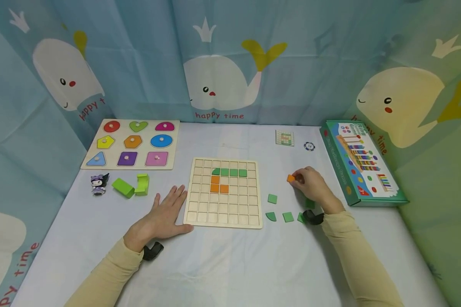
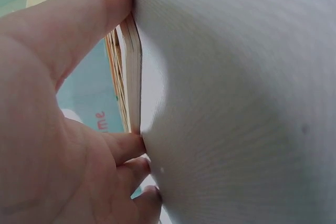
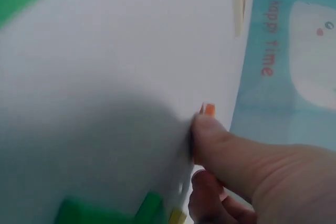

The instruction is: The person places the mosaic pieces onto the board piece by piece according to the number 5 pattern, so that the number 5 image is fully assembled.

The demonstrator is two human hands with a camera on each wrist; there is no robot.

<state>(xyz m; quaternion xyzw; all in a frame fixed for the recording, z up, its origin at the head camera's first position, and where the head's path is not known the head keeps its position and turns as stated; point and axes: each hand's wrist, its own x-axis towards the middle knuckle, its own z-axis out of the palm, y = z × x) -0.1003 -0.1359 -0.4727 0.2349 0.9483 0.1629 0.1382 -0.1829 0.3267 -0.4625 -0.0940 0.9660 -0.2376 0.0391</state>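
Note:
My right hand (image 1: 311, 183) pinches a small orange tile (image 1: 290, 178) between thumb and fingertips, to the right of a wooden grid board (image 1: 232, 209). In the right wrist view, the tile's orange edge (image 3: 210, 109) sticks out past the thumb. Spread out on the cloth, my left hand (image 1: 164, 218) has its fingers and thumb at the board's left edge and lower left corner. On the board, a green quarter-round tile (image 1: 216, 172) starts a row of green square tiles (image 1: 234, 172). Below that row sit orange tiles (image 1: 214, 187).
Loose green squares (image 1: 272, 198) and a green quarter-round (image 1: 270, 216) lie right of the board. Behind are a pattern card (image 1: 284, 138) and a round chip (image 1: 309, 146). A game box (image 1: 365, 162) stands right; a shape puzzle (image 1: 138, 152), figurine (image 1: 99, 184) and light-green blocks (image 1: 124, 187) stand left.

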